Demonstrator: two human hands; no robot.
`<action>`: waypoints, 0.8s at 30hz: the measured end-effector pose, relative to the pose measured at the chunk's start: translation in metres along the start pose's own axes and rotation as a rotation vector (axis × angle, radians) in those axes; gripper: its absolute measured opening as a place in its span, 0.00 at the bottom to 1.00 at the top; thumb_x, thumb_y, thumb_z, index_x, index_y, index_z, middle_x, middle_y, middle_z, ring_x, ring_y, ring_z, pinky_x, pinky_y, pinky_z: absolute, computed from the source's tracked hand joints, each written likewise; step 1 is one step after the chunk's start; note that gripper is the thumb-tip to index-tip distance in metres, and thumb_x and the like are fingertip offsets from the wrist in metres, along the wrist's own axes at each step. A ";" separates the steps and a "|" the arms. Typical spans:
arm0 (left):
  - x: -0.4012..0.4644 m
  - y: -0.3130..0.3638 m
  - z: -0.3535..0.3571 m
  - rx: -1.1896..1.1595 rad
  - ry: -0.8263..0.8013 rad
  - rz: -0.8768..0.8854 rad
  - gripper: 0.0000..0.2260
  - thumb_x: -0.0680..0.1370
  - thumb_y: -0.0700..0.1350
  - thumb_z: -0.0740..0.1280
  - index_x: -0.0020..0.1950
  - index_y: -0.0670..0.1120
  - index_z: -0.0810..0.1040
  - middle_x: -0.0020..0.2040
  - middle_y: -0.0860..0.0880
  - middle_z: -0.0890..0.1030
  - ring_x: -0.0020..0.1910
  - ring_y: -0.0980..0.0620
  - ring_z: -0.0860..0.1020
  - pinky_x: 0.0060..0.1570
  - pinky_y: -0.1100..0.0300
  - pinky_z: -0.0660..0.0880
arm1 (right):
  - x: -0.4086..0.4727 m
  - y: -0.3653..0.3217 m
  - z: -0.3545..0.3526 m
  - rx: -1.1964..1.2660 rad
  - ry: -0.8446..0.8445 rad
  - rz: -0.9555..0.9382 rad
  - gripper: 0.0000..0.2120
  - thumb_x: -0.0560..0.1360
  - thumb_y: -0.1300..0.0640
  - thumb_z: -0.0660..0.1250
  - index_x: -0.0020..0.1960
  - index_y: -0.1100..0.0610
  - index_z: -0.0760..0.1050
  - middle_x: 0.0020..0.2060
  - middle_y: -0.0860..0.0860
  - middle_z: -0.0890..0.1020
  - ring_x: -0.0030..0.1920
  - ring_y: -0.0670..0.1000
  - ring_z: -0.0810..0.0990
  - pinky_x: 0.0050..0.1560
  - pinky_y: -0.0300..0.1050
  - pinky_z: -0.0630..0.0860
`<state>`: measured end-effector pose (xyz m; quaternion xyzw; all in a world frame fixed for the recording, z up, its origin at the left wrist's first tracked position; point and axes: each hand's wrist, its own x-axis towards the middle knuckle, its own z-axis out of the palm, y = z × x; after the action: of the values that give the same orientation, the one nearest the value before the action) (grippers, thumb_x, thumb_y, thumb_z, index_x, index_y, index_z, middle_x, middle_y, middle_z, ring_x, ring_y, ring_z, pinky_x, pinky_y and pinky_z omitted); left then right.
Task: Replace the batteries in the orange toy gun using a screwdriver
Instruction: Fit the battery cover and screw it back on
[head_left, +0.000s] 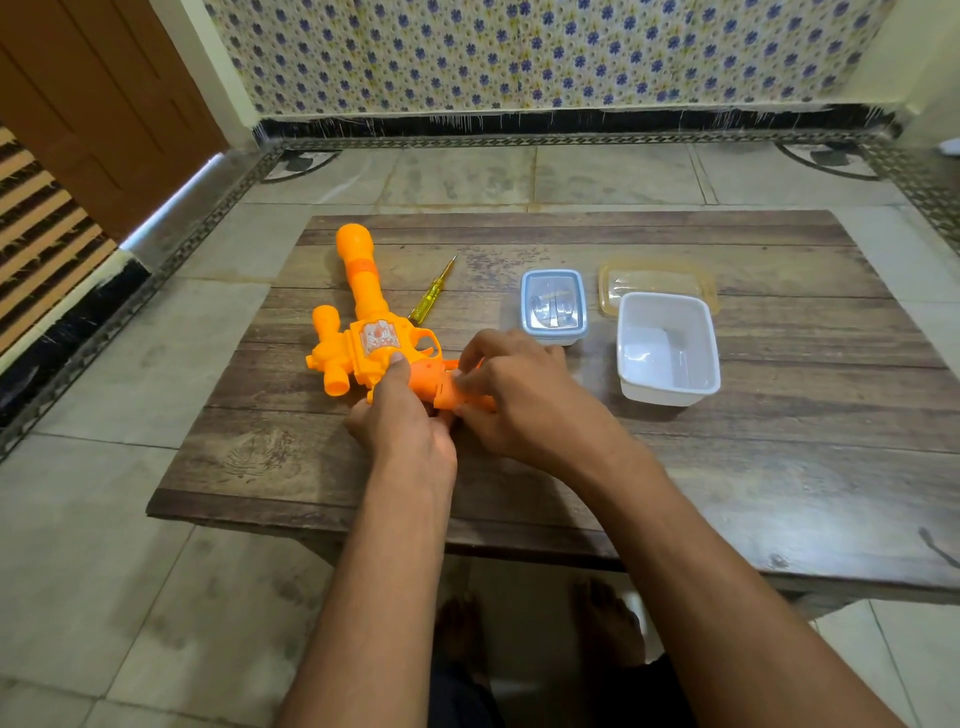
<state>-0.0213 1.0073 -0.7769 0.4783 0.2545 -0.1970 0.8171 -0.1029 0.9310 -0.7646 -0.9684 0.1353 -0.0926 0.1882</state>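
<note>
Both hands grip the gun (374, 332) grip — left hand (402, 415) steadies, right hand (511, 395) pinches the cover; keep it flat — screwdriver (432, 291) lies unused.

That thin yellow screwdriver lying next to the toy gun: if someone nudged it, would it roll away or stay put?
The yellow screwdriver would probably roll, since its handle looks round and slim. It lies flat on the wooden table with nothing blocking its right side. Leftward, the orange toy gun beside it would likely stop it. It looks light.
</note>
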 end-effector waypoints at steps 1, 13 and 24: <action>0.000 0.000 0.000 -0.009 -0.014 -0.008 0.12 0.81 0.37 0.70 0.61 0.47 0.72 0.61 0.38 0.79 0.57 0.37 0.82 0.35 0.47 0.79 | 0.001 0.001 0.000 -0.004 0.001 0.008 0.13 0.82 0.49 0.63 0.56 0.53 0.84 0.60 0.48 0.77 0.61 0.54 0.72 0.54 0.52 0.66; 0.006 -0.001 -0.001 -0.041 -0.052 -0.012 0.11 0.82 0.37 0.68 0.62 0.47 0.72 0.62 0.37 0.80 0.55 0.36 0.82 0.39 0.39 0.79 | 0.001 0.000 0.005 0.138 0.088 0.123 0.13 0.74 0.62 0.68 0.56 0.57 0.85 0.64 0.61 0.77 0.63 0.65 0.76 0.60 0.58 0.76; 0.004 0.002 -0.001 -0.046 -0.053 0.048 0.11 0.83 0.36 0.67 0.62 0.48 0.71 0.57 0.40 0.79 0.44 0.42 0.82 0.50 0.34 0.79 | 0.003 -0.005 0.000 0.229 0.110 0.149 0.14 0.76 0.66 0.66 0.59 0.61 0.84 0.56 0.62 0.81 0.57 0.61 0.79 0.57 0.56 0.75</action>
<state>-0.0171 1.0093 -0.7782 0.4599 0.2255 -0.1840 0.8389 -0.0983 0.9349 -0.7624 -0.9212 0.2053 -0.1463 0.2962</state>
